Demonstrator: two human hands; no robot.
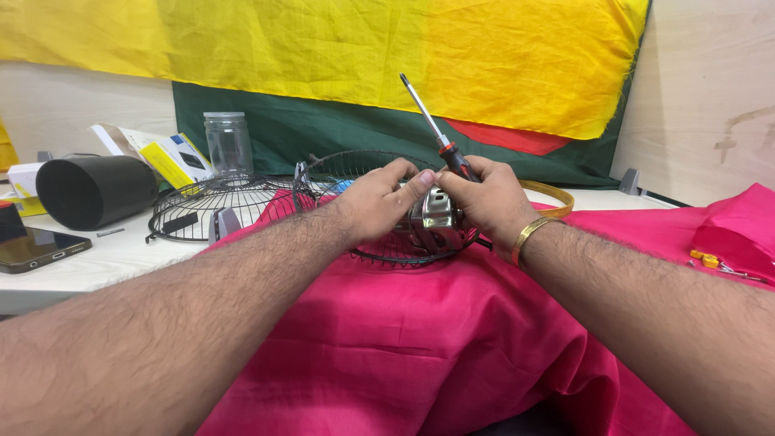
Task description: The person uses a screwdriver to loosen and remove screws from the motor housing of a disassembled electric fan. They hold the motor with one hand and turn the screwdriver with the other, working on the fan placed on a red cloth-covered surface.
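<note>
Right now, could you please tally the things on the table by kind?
Wire fan guards: 2
Screwdrivers: 1
Glass jars: 1
Black cylinders: 1
Phones: 1
Metal motor housings: 1
Total: 7

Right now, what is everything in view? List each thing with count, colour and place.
fan motor: one, silver, centre, between both hands
rear grille: one, black wire, around motor
front grille: one, black wire, table left
screwdriver: one, red-black handle, right hand
pink cloth: one, over table front
jar: one, clear, back left
cylinder: one, black, lying far left
phone: one, dark, left edge
gold ring: one, behind right hand
left hand: on motor
right hand: gold bangle on the wrist
</note>
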